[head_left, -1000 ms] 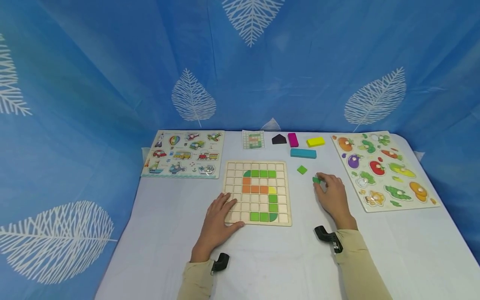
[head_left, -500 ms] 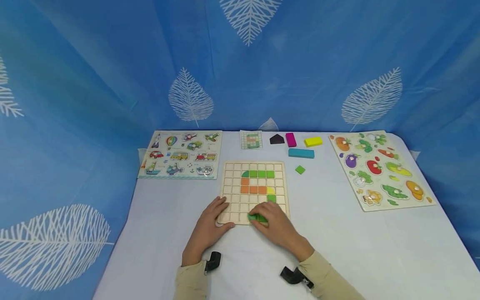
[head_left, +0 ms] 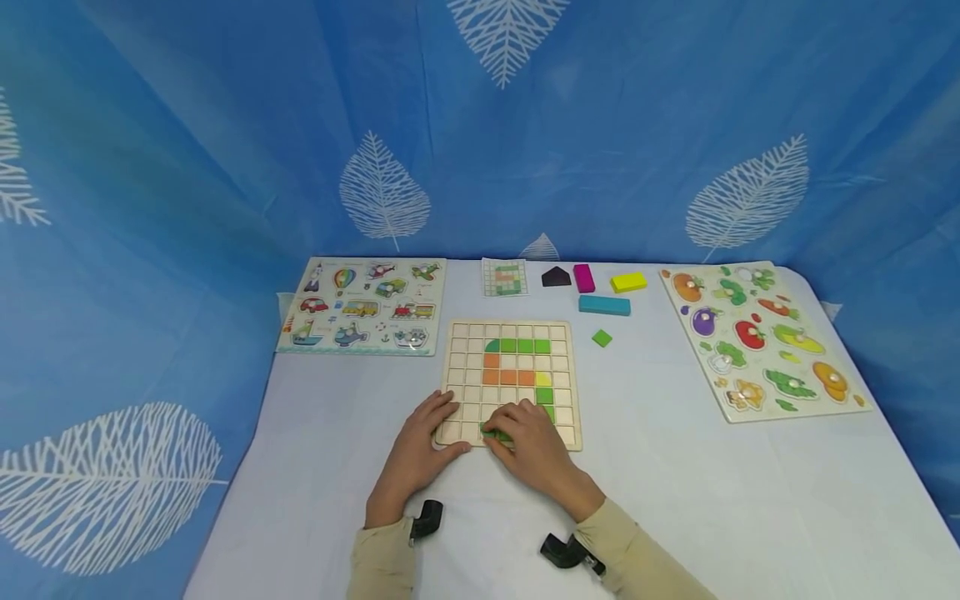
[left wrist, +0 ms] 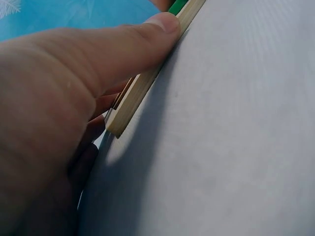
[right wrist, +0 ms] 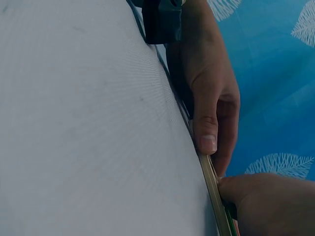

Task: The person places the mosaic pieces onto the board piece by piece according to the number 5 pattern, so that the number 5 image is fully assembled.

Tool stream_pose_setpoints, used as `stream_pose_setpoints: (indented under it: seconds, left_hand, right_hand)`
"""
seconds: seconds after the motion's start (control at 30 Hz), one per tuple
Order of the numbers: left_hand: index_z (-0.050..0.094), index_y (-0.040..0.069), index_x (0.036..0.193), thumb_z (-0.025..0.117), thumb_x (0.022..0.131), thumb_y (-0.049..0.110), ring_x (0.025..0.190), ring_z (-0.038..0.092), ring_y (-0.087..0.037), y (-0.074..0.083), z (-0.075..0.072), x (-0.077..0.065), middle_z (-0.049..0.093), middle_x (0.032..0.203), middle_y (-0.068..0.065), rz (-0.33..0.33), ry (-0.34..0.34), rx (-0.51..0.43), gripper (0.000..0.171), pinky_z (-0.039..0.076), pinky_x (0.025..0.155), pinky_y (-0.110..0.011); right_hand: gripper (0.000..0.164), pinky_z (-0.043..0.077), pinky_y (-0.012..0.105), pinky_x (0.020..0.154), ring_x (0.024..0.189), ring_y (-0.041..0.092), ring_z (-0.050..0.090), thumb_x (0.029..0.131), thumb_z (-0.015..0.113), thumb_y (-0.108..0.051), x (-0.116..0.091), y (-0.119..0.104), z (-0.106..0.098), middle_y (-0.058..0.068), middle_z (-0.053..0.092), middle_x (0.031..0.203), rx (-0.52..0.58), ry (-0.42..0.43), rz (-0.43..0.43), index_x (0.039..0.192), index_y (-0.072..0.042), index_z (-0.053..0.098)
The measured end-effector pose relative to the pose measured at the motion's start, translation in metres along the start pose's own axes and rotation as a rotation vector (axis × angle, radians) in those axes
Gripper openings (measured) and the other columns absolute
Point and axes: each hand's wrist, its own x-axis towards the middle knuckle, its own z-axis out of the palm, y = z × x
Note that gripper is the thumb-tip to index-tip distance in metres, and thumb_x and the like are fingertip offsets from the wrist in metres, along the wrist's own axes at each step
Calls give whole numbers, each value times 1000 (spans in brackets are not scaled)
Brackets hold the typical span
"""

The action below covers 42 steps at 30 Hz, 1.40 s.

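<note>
A square wooden grid board lies on the table, with green, orange and yellow tiles in some cells. My left hand rests at its lower left corner, fingers spread along the left side. In the left wrist view the thumb lies on the board's front edge. My right hand is over the bottom row, thumb and fingertips pinching a small green tile left of the tiles there. That hand hides part of the lower right tiles. In the right wrist view its thumb is close over the board.
A loose green tile lies right of the board. Behind are a pattern card and black, magenta, yellow and blue blocks. A vehicle puzzle lies left, a vegetable puzzle right. A blue curtain hangs behind.
My right hand has carried the green tile from the table right of the board to the board's bottom row, then slightly further left. The left hand has stayed at the board's corner.
</note>
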Motion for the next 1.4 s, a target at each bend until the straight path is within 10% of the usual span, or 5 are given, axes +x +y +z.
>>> stream_pose_setpoints:
  seconds: [0.47,0.8,0.97,1.23,1.4]
  left_hand:
    - [60,12,142,84,84,37,153,34,-31,-3,2,2,46,159,-3,-2,9,-11,68,34,121,-57]
    - [60,10,142,84,84,36,153,34,-31,-2,1,3,46,159,-4,-3,23,-8,67,32,123,-56]
    - [59,12,143,83,85,38,154,33,-30,-1,3,3,46,160,-3,-5,9,-1,68,32,123,-55]
    - [60,12,142,83,85,37,153,34,-31,3,3,3,47,159,-3,0,12,6,67,33,123,-55]
    - [60,12,141,84,84,36,153,35,-31,3,3,0,47,158,-3,-6,19,8,66,33,123,-55]
  right_hand:
    - [8,45,33,75,85,14,57,87,82,-26,5,14,-26,-7,72,98,18,-13,51,90,-23,76]
    - [34,47,56,101,117,38,56,97,70,-20,28,147,-76,22,57,135,43,-19,534,126,-2,64]
    - [40,48,58,102,116,40,56,99,66,-22,30,176,-81,25,55,135,3,-83,604,131,0,61]
    - [28,46,57,108,122,41,57,100,63,-17,26,150,-79,22,63,125,-4,-28,585,122,0,66]
    - [22,53,50,97,112,30,63,98,69,-22,27,93,-69,12,68,121,91,-99,397,115,-9,71]
